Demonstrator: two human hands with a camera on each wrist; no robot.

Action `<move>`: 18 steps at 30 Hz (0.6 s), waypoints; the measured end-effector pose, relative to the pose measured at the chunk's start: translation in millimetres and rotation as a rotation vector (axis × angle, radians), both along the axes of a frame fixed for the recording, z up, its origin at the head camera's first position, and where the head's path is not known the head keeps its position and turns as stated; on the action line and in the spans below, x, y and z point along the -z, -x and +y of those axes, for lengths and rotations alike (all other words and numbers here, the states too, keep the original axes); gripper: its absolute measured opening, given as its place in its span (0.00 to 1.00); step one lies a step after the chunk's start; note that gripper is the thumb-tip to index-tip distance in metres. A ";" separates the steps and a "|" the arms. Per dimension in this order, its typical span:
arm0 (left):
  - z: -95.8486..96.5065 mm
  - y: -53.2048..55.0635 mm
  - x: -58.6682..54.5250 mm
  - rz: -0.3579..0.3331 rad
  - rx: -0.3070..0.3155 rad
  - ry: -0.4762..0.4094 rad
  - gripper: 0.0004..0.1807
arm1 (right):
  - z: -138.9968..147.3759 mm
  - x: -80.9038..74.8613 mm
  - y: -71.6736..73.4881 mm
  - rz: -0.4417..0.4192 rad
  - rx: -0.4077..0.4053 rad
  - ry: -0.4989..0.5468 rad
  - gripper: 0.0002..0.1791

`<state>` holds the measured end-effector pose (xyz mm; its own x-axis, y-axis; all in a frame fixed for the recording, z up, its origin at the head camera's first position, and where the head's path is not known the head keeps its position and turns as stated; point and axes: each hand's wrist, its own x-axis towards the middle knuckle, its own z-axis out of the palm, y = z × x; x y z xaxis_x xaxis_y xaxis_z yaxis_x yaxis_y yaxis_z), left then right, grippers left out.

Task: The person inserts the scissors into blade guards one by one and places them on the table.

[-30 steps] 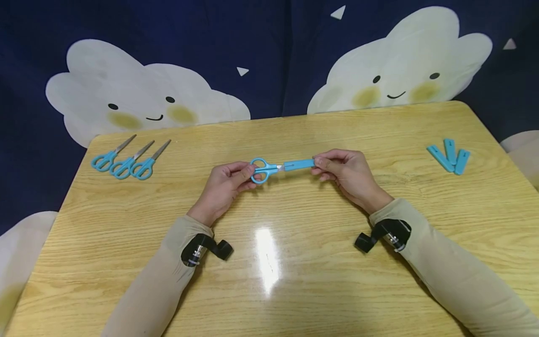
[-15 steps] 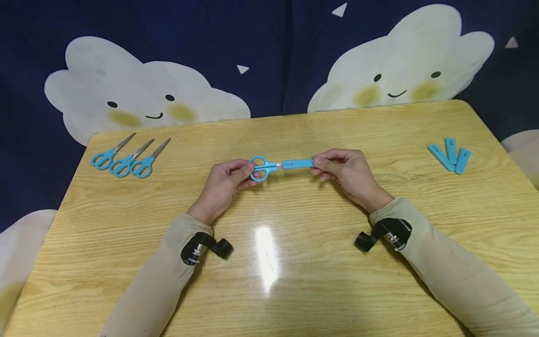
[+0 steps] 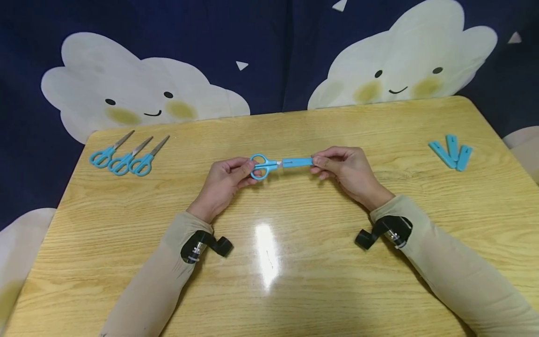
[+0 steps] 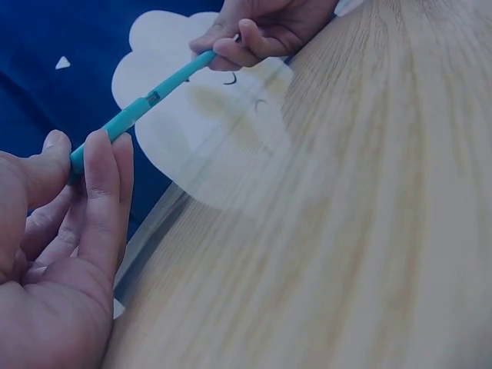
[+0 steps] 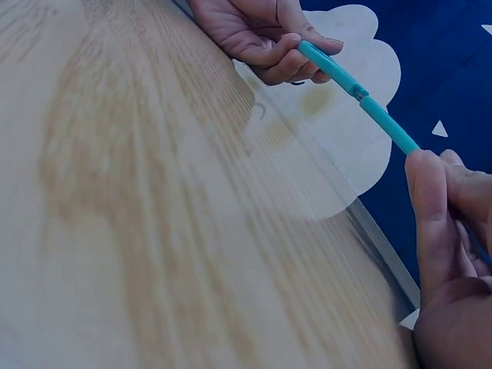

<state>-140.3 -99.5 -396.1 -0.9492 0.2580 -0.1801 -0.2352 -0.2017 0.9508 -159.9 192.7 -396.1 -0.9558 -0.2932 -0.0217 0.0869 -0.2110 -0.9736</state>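
Observation:
Above the middle of the table, my left hand pinches the blue handles of a pair of scissors between thumb and fingers. My right hand pinches the far end of a blue blade cover. Most of the scissors' blades are hidden inside the cover; a short strip of metal shows between cover and handles. Both wrist views show scissors and cover in one line, held off the table.
Three more blue-handled scissors lie side by side at the table's back left. At the back right lie three loose blue blade covers. A dark blue curtain with clouds hangs behind the wooden table.
Both hands keep their hold, and the cover stays over the blades with almost the same short gap to the handles. The head view has tilted down slightly.

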 end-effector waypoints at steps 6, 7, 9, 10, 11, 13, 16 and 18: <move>-1.0 1.8 -1.2 0.005 0.000 0.023 0.18 | -0.2 -1.4 1.5 0.006 0.000 -0.014 0.08; -1.0 1.9 -1.5 0.005 0.001 0.024 0.18 | -0.2 -1.6 1.5 0.007 0.000 -0.018 0.08; -0.8 1.9 -1.7 0.005 0.007 0.029 0.18 | -0.3 -1.7 1.3 0.007 0.001 -0.023 0.08; -0.9 1.9 -1.6 0.005 0.010 0.029 0.18 | -0.2 -1.7 1.1 0.008 0.001 -0.025 0.09; -0.9 1.6 -1.8 0.004 0.011 0.030 0.18 | -0.2 -1.6 0.9 0.007 -0.001 -0.029 0.09; -0.6 0.8 -2.1 0.003 0.015 0.030 0.18 | 0.1 -1.1 0.3 0.006 -0.005 -0.035 0.09; -1.0 0.2 -1.6 0.001 0.021 0.032 0.19 | 0.7 -0.2 -0.4 0.012 -0.013 -0.053 0.10; -1.1 0.1 -0.9 0.004 0.026 0.036 0.19 | 1.1 0.2 -0.7 0.016 -0.017 -0.060 0.11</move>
